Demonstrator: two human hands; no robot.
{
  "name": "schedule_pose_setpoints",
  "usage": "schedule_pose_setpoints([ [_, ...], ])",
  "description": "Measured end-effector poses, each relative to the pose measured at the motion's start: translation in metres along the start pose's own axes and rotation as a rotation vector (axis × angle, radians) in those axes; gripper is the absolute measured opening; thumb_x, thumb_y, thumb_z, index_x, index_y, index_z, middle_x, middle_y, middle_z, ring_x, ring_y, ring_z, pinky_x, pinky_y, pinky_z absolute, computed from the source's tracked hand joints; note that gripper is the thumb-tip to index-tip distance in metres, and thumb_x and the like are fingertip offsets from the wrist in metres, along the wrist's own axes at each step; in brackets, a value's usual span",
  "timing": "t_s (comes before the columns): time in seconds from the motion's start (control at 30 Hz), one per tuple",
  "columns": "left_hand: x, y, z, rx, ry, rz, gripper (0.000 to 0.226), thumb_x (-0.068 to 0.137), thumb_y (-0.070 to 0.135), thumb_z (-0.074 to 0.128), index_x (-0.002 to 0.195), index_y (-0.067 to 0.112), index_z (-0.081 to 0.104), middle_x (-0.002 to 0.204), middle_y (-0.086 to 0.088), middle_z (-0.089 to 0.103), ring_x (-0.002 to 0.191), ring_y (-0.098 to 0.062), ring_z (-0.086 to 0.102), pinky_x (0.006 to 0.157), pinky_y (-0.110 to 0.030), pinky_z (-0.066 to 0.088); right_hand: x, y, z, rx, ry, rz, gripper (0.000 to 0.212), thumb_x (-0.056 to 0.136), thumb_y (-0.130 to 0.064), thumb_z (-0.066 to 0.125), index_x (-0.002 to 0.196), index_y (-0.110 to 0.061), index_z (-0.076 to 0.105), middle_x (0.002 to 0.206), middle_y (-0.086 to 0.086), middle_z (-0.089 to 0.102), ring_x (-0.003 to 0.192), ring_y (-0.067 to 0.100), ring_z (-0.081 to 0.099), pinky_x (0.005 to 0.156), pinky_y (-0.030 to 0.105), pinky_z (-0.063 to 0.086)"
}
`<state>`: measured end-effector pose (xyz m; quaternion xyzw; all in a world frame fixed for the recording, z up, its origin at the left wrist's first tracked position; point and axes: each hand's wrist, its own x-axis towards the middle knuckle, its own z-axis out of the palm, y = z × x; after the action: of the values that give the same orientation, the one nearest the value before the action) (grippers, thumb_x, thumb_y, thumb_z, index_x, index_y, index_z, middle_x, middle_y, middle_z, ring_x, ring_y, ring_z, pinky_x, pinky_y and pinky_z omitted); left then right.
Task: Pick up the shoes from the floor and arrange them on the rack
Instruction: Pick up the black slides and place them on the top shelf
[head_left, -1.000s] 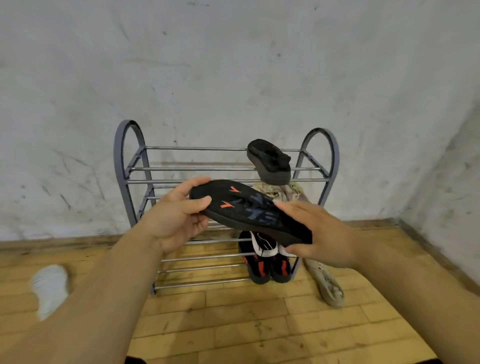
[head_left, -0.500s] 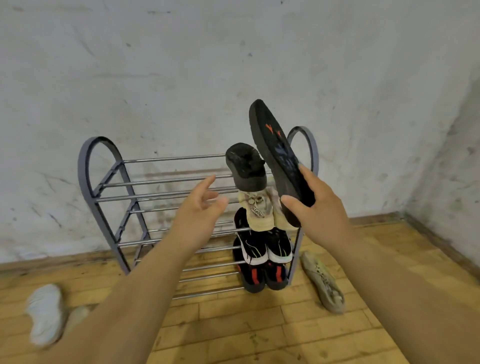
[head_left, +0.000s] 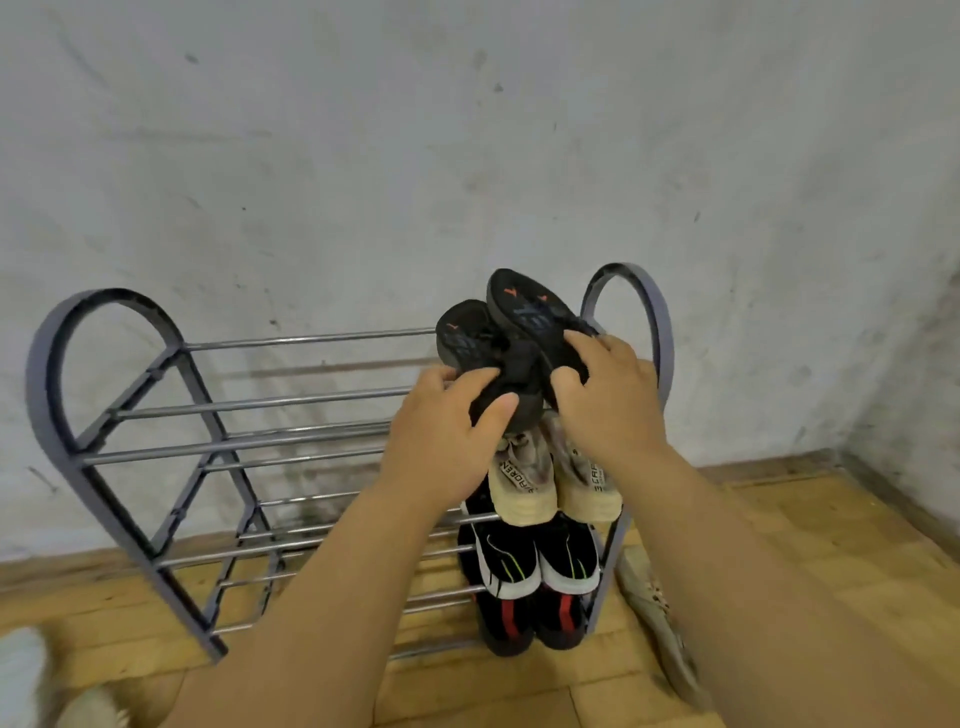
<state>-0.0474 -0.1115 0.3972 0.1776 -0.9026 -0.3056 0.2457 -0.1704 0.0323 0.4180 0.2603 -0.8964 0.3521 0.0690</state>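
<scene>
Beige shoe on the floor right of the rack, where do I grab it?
Take the beige shoe across its narrow middle, from above and from the right: it lies lengthwise close beside the rack, whose leg blocks the left side. Its near end is hidden by the forearm.

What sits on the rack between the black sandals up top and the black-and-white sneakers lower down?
A pair of beige shoes, directly under the black sandals and above the black-and-white sneakers. The head view shows it.
</scene>
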Motion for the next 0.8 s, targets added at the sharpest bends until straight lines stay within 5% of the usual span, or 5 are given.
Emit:
schedule_pose_setpoints([
  [0.2,0.007,0.009,-0.001,-0.002,-0.085,-0.039,0.073,0.081,0.068,0.051,0.148,0.039,0.044,0.143,0.006,0.032,0.121,-0.018,0.053,0.107,-0.042,0.046,0.004,0.02,-0.019,0.029,-0.04,-0.114,0.059,0.091,-0.035,0.065,0.147,-0.036,0.049,0.139,-0.008,0.054,0.116,0.008,0.051,0.092,0.026,0.04],
  [0.4,0.011,0.014,0.01,-0.004,-0.045,-0.054,0.064,0.088,0.059,0.061,0.147,0.039,0.047,0.147,0.004,0.037,0.127,-0.02,0.052,0.11,-0.042,0.043,0.0,0.027,-0.016,-0.095,0.127,-0.144,0.06,0.089,-0.036,0.07,0.146,-0.027,0.051,0.139,0.0,0.06,0.123,0.024,0.057,0.098,0.041,0.051],
  [0.8,0.019,0.019,0.028,0.016,0.011,-0.056,0.058,0.082,0.068,0.047,0.137,0.051,0.052,0.149,0.016,0.049,0.138,-0.013,0.045,0.111,-0.053,0.037,0.003,0.036,-0.031,-0.074,0.054,-0.203,0.067,0.086,-0.041,0.076,0.147,-0.032,0.05,0.134,-0.001,0.063,0.12,0.022,0.059,0.099,0.042,0.052],
])
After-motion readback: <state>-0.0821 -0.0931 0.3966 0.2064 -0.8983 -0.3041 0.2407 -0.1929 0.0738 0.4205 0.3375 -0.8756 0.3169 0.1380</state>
